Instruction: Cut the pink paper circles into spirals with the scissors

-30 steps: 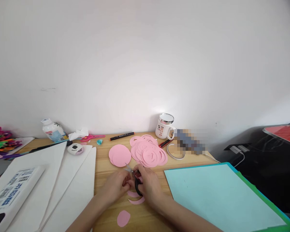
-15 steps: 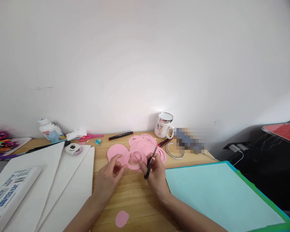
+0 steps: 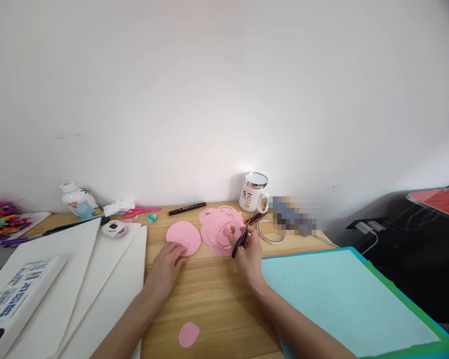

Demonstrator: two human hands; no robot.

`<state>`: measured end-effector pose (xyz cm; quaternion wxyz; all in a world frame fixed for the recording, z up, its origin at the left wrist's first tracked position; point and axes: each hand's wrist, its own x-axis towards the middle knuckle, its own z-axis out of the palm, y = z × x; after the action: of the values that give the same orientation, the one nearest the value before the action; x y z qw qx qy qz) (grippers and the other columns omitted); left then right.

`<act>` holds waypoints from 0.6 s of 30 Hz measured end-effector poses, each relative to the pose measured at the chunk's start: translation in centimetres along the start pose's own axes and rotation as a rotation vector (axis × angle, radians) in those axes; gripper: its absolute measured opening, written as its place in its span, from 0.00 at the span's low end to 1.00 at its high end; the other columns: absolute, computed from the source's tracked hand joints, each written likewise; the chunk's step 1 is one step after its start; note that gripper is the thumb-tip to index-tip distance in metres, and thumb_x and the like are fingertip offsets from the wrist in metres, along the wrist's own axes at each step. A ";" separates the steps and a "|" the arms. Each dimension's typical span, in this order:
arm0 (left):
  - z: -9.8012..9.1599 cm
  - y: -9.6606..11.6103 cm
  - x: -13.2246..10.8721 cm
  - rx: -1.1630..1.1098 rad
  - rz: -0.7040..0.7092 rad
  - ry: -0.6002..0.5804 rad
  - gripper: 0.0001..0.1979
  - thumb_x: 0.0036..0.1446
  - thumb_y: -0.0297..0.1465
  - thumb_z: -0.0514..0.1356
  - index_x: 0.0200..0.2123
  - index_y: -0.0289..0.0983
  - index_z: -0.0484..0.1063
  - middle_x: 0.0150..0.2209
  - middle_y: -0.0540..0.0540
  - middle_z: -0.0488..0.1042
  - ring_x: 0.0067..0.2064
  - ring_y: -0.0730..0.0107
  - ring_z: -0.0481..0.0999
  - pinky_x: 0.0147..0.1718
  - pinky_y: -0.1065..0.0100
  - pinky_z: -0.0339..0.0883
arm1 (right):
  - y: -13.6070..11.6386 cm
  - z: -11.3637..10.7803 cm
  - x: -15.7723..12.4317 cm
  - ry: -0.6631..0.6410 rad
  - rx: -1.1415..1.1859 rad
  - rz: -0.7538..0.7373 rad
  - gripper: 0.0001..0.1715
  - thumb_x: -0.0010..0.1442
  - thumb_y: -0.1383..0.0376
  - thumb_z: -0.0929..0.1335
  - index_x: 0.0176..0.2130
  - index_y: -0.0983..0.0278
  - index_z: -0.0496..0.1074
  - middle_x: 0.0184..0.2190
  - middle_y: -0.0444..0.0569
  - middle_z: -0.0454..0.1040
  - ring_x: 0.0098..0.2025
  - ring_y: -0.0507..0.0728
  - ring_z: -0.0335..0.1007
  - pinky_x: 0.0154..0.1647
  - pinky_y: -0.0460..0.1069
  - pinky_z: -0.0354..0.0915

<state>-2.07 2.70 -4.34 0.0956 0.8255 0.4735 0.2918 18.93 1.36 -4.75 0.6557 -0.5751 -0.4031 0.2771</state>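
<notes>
My left hand (image 3: 166, 269) is at the front edge of a flat pink paper circle (image 3: 183, 234), its fingers closed on the rim. In my right hand (image 3: 249, 257) is a pair of black-handled scissors (image 3: 241, 242), blades pointing up and away. That hand's fingertips also touch a pink paper ring on the heap of pink paper cutouts (image 3: 215, 227), several of them curled or ring-shaped. Which piece they pinch, if any, is hard to tell. A small pink paper scrap (image 3: 189, 334) lies alone on the wooden table (image 3: 217, 304) near the front.
Behind the cutouts stand a white mug (image 3: 250, 198) and a black marker (image 3: 187, 209). Tape roll (image 3: 271, 240) lies right of them. Light-blue sheets (image 3: 340, 299) cover the right side. White boards (image 3: 108, 294), a correction-tape-like gadget (image 3: 114, 229) and a bottle (image 3: 80, 201) occupy the left.
My right hand has moved up and right with the scissors, carrying a pink ring onto the heap. My left hand has let go of that ring and settled on the pink circle's edge.
</notes>
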 end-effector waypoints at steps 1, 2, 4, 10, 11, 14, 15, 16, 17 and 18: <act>0.1 -0.1 0.0 0.003 0.009 0.008 0.07 0.52 0.22 0.55 0.32 0.37 0.71 0.34 0.45 0.74 0.39 0.61 0.72 0.39 0.60 0.68 | -0.1 -0.1 0.0 -0.019 -0.058 -0.024 0.18 0.51 0.58 0.69 0.40 0.64 0.64 0.33 0.50 0.73 0.34 0.57 0.70 0.32 0.49 0.64; 0.1 -0.3 0.0 0.006 0.020 0.017 0.07 0.52 0.22 0.55 0.33 0.37 0.71 0.35 0.44 0.74 0.39 0.61 0.72 0.39 0.60 0.68 | -0.2 -0.2 0.1 -0.037 -0.129 -0.049 0.16 0.52 0.60 0.68 0.40 0.64 0.64 0.33 0.51 0.73 0.33 0.57 0.70 0.32 0.49 0.63; 0.2 -0.4 0.0 0.010 0.047 0.028 0.08 0.53 0.23 0.54 0.33 0.37 0.71 0.36 0.44 0.74 0.41 0.60 0.71 0.40 0.59 0.68 | -0.5 -0.4 0.2 -0.059 -0.308 -0.093 0.12 0.54 0.63 0.65 0.40 0.63 0.65 0.32 0.51 0.73 0.32 0.58 0.70 0.30 0.49 0.61; 0.1 -0.2 0.3 0.010 0.076 0.023 0.11 0.57 0.27 0.51 0.29 0.37 0.73 0.33 0.44 0.76 0.37 0.62 0.72 0.37 0.60 0.69 | -0.5 -1.1 0.5 -0.120 -0.789 -0.229 0.16 0.50 0.74 0.62 0.40 0.61 0.65 0.25 0.46 0.71 0.25 0.57 0.67 0.24 0.47 0.53; 0.0 -0.2 0.3 0.012 0.079 0.021 0.12 0.57 0.27 0.50 0.29 0.37 0.73 0.32 0.44 0.76 0.36 0.61 0.73 0.36 0.60 0.69 | -0.4 -1.1 0.6 -0.128 -0.843 -0.244 0.17 0.48 0.75 0.63 0.39 0.62 0.65 0.25 0.46 0.71 0.25 0.57 0.67 0.24 0.47 0.52; -0.1 -0.2 0.3 0.017 0.084 0.023 0.13 0.57 0.26 0.50 0.29 0.37 0.74 0.32 0.43 0.76 0.36 0.61 0.73 0.36 0.60 0.69 | -0.3 -1.2 0.8 -0.116 -0.913 -0.287 0.17 0.47 0.76 0.63 0.38 0.63 0.65 0.27 0.49 0.73 0.29 0.60 0.69 0.27 0.49 0.54; -0.2 -0.3 0.3 0.018 0.081 0.027 0.13 0.57 0.25 0.49 0.30 0.37 0.74 0.32 0.43 0.77 0.37 0.62 0.74 0.36 0.60 0.69 | -0.3 -1.3 0.9 -0.096 -0.891 -0.309 0.17 0.47 0.76 0.63 0.38 0.63 0.65 0.28 0.50 0.73 0.31 0.61 0.69 0.28 0.50 0.56; -0.2 -0.4 0.2 0.020 0.077 0.031 0.14 0.56 0.23 0.48 0.31 0.37 0.74 0.33 0.43 0.77 0.37 0.62 0.74 0.37 0.60 0.70 | -0.4 -1.3 1.0 -0.071 -0.842 -0.338 0.16 0.48 0.76 0.63 0.39 0.62 0.65 0.30 0.51 0.74 0.33 0.62 0.70 0.31 0.51 0.58; -0.1 -0.5 0.1 0.026 0.071 0.038 0.16 0.55 0.21 0.47 0.33 0.37 0.74 0.33 0.43 0.77 0.38 0.62 0.74 0.37 0.61 0.70 | -0.6 -1.3 1.0 -0.041 -0.766 -0.373 0.15 0.50 0.75 0.63 0.39 0.62 0.64 0.32 0.51 0.74 0.36 0.63 0.70 0.34 0.52 0.59; -0.1 -0.6 0.1 0.036 0.064 0.046 0.17 0.54 0.20 0.47 0.35 0.37 0.74 0.33 0.43 0.77 0.38 0.63 0.75 0.37 0.61 0.70 | -0.8 -1.2 1.0 -0.009 -0.668 -0.413 0.13 0.52 0.74 0.63 0.39 0.62 0.64 0.33 0.51 0.74 0.40 0.63 0.69 0.38 0.54 0.60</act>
<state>-2.53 3.07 -4.48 0.0604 0.8350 0.4539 0.3052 20.42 1.39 -3.81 0.4726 -0.6624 -0.5812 -0.0049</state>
